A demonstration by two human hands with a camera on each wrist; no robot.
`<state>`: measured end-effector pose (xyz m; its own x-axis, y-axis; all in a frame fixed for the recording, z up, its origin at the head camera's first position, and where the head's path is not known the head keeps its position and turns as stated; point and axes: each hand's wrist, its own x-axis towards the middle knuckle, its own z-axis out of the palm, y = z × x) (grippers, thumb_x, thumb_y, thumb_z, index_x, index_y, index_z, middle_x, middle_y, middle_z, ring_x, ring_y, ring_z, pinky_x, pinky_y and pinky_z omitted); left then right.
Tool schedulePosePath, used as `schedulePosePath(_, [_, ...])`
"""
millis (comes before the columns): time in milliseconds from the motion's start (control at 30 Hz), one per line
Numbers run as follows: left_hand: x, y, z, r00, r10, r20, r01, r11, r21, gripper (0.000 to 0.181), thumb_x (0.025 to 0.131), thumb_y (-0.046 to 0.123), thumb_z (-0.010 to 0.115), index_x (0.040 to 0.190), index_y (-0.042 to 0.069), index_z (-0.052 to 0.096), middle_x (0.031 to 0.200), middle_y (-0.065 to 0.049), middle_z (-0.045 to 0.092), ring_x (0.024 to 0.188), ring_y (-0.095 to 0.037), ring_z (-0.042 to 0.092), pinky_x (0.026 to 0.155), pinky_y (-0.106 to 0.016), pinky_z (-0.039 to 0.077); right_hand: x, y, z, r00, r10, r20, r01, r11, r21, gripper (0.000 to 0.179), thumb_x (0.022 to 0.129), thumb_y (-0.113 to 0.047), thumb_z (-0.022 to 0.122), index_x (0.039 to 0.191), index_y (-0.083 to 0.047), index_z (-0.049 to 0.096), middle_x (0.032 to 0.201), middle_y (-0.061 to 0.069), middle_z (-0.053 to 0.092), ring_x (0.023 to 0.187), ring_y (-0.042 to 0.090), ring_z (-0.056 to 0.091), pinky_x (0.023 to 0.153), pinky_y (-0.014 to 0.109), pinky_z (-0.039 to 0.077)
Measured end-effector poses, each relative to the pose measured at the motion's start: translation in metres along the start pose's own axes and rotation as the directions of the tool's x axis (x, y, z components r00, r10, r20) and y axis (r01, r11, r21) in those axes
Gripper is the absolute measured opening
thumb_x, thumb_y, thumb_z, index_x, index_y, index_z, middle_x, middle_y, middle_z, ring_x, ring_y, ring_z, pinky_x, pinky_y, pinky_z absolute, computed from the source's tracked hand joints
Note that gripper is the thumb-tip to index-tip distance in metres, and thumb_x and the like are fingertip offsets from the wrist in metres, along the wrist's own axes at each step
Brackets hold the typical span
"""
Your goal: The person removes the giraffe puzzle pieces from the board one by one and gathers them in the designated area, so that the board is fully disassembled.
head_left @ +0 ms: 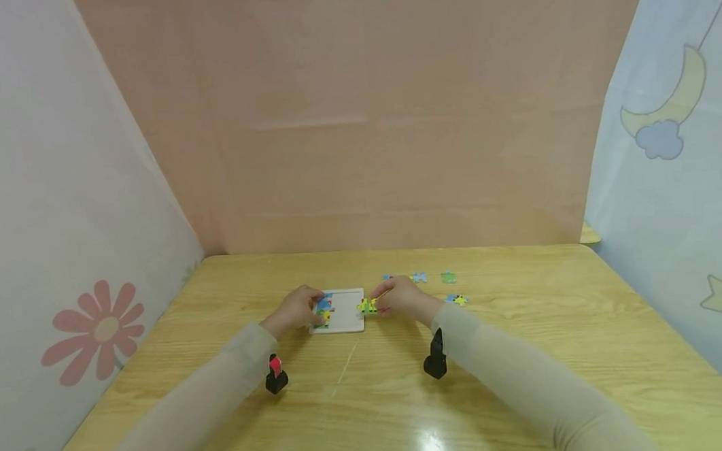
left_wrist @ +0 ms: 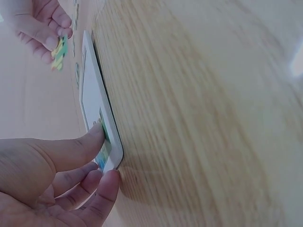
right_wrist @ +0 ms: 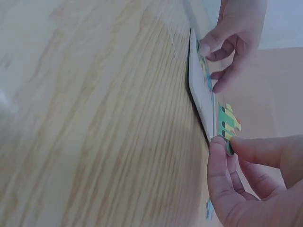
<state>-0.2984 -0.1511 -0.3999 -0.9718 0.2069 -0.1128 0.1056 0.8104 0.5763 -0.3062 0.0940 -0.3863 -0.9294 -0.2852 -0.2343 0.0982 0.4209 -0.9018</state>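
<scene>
Backdrop: a plain tan sheet (head_left: 361, 116) behind, with pale printed sheets at the sides, a red flower (head_left: 105, 327) on the left and a crescent moon (head_left: 667, 104) on the right.
Surface: a wood-grain table (head_left: 346, 417) with a bright glare spot near the front.
Left hand (head_left: 294, 308): grips the left end of a white-rimmed puzzle tray (head_left: 349, 316), thumb on top, fingers curled at the edge.
Right hand (head_left: 406, 298): pinches a yellow-and-green puzzle piece (right_wrist: 227, 122) between thumb and fingers, by one end.
Held piece's place: raised off the table, by the tray's right rim; whether it touches the rim I cannot tell.
Tray contents: coloured pieces (head_left: 324, 308) along the left side, partly behind the left hand; the middle and right show bare white.
Handling, as I judge it: best to brace the tray without the thumb nudging the laid pieces, turn the held piece until knobs meet sockets, lower it level, then press evenly; a tilted edge could catch.
Loose pieces: a blue piece (head_left: 419, 277) and a green piece (head_left: 449, 277) beyond the right hand; a blue-and-yellow piece (head_left: 457, 300) to its right.
Wrists: a black device (head_left: 276, 376) on the left, another (head_left: 435, 358) on the right.
</scene>
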Motion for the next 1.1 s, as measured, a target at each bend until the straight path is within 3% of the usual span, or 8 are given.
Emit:
schedulePosePath(467, [0.002,-0.002,0.003,1.000,0.007,-0.029,-0.007,1.000,0.013,0.057,0.078,0.006,0.080,0.130,-0.001,0.058,0.115,-0.012,0.058,0.099,-0.024,0.053,0.097,-0.043,0.046,0.012,0.013,-0.022,0.989,0.071,-0.131,-0.084,0.992,-0.097,0.013,0.083,0.008,0.066,0.095,0.006,0.070,0.078,0.009,0.066,0.056,0.012,0.061,0.060,0.025,0.057])
schedulePosePath(700, [0.001,0.001,0.000,1.000,-0.009,-0.021,0.010,0.999,0.034,0.059,0.079,0.007,0.080,0.132,0.000,0.057,0.121,-0.014,0.057,0.111,-0.029,0.054,0.103,-0.046,0.043,0.014,0.012,-0.024,0.982,0.052,-0.183,-0.084,0.981,-0.172,0.010,0.084,0.006,0.067,0.092,0.005,0.072,0.080,0.012,0.069,0.053,0.011,0.061,0.056,0.024,0.057])
schedulePosePath(1100, [-0.002,0.000,0.002,1.000,-0.013,-0.007,0.014,1.000,0.013,0.059,0.079,0.008,0.079,0.133,0.001,0.056,0.118,-0.012,0.056,0.107,-0.027,0.054,0.100,-0.045,0.045,0.019,0.020,-0.024,0.976,0.050,-0.211,-0.098,0.970,-0.221,0.007,0.083,0.004,0.070,0.090,0.004,0.073,0.072,0.010,0.069,0.051,0.010,0.061,0.052,0.021,0.054])
